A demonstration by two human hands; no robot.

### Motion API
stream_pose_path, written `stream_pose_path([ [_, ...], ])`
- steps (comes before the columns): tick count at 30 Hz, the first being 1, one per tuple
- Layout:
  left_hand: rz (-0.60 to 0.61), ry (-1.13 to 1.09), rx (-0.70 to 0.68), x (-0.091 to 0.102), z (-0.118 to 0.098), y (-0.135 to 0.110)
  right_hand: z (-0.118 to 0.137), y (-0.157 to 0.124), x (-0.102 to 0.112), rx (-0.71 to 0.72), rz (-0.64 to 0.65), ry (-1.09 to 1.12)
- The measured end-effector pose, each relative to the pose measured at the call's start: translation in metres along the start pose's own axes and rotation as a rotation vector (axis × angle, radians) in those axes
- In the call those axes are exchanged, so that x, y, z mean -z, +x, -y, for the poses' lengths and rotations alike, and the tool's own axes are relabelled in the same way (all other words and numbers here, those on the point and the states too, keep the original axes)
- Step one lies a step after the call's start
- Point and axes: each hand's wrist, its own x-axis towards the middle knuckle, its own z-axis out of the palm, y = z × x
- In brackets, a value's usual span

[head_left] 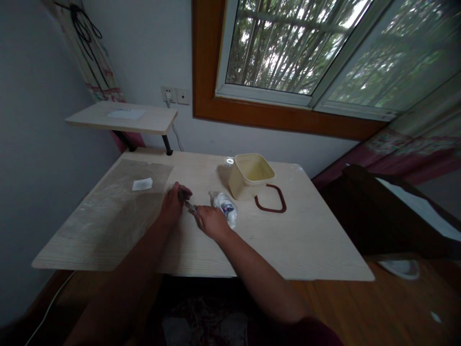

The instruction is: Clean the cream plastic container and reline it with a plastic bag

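Note:
Both my hands rest on the pale wooden table (306,240), near its middle. My left hand (173,202) is closed around the end of a small dark object (183,195) that I cannot name. My right hand (212,221) pinches the other end, a thin greyish tip (190,207). Just right of my right hand lies a crumpled white plastic bag (224,204) with a blue and red print. Behind it stands an open cream plastic tub (250,175).
A brown rubber ring (271,198) lies beside the tub. A clear plastic sheet (108,211) covers the table's left part, with a small white paper (142,184) on it. A raised shelf (122,117) stands at the back left. Dark furniture (378,211) is to the right.

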Motion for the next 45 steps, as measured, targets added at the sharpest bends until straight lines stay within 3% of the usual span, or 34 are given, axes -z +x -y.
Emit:
stream_pose_path([
  [6,0.019,-0.546,0.091,0.009,-0.017,0.007,-0.007,-0.008,0.012,0.139,-0.18,-0.043],
  [9,0.084,-0.671,0.156,0.018,-0.024,0.009,-0.01,-0.009,0.018,0.176,-0.218,0.012],
  [13,0.132,-0.695,0.209,0.025,-0.027,0.01,-0.012,-0.007,0.017,0.188,-0.137,0.056],
  [17,0.101,-0.7,0.204,0.025,-0.029,0.012,-0.014,-0.005,0.011,0.111,-0.088,-0.004],
  [29,0.012,-0.754,0.179,0.027,-0.026,0.016,-0.013,-0.003,0.01,0.065,-0.087,-0.129],
  [45,-0.042,-0.76,0.164,0.026,-0.025,0.018,-0.012,-0.005,0.015,0.012,-0.079,-0.132],
])
